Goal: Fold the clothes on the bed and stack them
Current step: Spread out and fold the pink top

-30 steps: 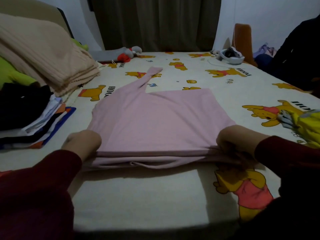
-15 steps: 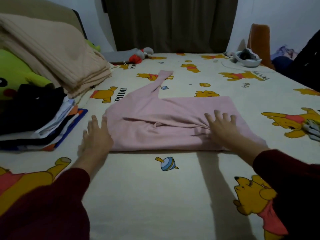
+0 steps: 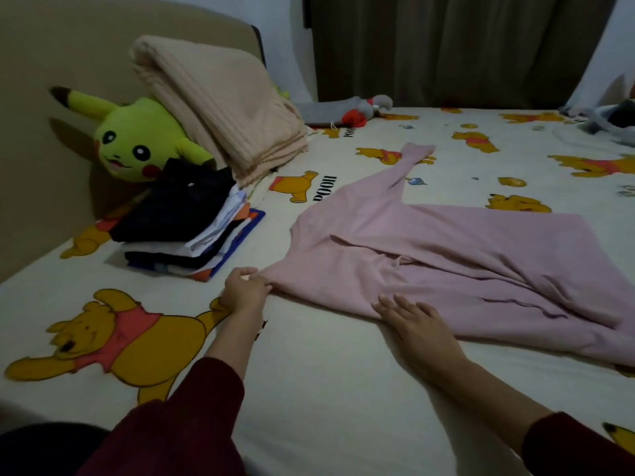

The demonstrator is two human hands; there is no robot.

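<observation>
Head view shows two hands on one bed with a cartoon-bear sheet. The left hand pinches the near-left corner of the single pink garment, fingers curled round the cloth. The right hand lies flat, fingers straight, at the garment's near edge. Beyond the left hand sits one stack of folded clothes, with one yellow plush toy and one beige folded blanket behind it.
</observation>
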